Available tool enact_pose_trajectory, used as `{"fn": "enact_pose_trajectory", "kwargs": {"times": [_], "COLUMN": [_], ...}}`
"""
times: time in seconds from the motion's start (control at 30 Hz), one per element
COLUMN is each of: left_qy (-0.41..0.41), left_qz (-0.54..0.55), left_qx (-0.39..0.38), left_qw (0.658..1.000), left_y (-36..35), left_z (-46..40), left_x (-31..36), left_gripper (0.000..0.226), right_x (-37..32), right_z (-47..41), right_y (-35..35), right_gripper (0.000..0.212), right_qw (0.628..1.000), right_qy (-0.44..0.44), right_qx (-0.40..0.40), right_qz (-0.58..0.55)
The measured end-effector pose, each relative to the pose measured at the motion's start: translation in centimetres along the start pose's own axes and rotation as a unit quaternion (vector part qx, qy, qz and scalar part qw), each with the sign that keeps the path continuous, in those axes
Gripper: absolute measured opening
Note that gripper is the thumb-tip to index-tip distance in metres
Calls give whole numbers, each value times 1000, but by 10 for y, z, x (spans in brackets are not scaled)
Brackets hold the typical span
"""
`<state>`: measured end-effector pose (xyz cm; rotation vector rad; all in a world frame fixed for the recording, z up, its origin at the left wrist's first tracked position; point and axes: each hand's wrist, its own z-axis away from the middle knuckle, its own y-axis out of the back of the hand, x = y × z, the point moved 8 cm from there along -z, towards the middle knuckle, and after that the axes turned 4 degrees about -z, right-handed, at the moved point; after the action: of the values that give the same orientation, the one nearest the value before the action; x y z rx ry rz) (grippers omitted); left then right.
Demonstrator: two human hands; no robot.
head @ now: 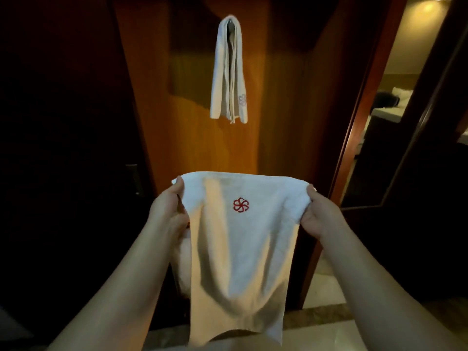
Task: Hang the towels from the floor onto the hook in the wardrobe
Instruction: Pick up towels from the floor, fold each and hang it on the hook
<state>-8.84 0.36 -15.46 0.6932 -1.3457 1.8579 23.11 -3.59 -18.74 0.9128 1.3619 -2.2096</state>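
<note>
A white towel with a red flower emblem (pixel 240 249) hangs stretched between my two hands, low in front of me. My left hand (pixel 168 211) grips its top left corner and my right hand (pixel 317 214) grips its top right corner. Above, a folded white towel (pixel 229 72) hangs from the hook (pixel 230 21) on the wooden wardrobe panel (pixel 177 110). The hook itself is mostly hidden under that towel's fold.
A dark door with a handle (pixel 134 178) fills the left side. On the right, a red-brown wooden frame (pixel 354 122) edges a mirror or opening that shows a bed. Pale tiled floor (pixel 329 312) lies below the towel.
</note>
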Motion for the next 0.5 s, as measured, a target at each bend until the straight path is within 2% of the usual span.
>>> {"fn": "enact_pose_trajectory", "kwargs": {"times": [0.1,0.2,0.33,0.5], "left_qy": [16,13,-63,-110], "left_qz": [1,-7,-104,-163], "left_qx": [-15,-61,-114,-133], "left_qw": [1000,998,986,971], "left_y": [-15,-33,-44,-48], "left_z": [19,41,61,72], "left_x": [-31,-54,-69,-75], "left_gripper": [27,33,33,33], "right_x": [37,49,52,48], "right_z": [29,57,94,115], "right_y": [-12,-26,-50,-55], "right_gripper": [25,24,29,29], "right_qw": [1000,995,965,946], "right_qy": [14,77,158,225], "right_qx": [-8,-5,0,25], "right_qz": [-24,69,208,231]}}
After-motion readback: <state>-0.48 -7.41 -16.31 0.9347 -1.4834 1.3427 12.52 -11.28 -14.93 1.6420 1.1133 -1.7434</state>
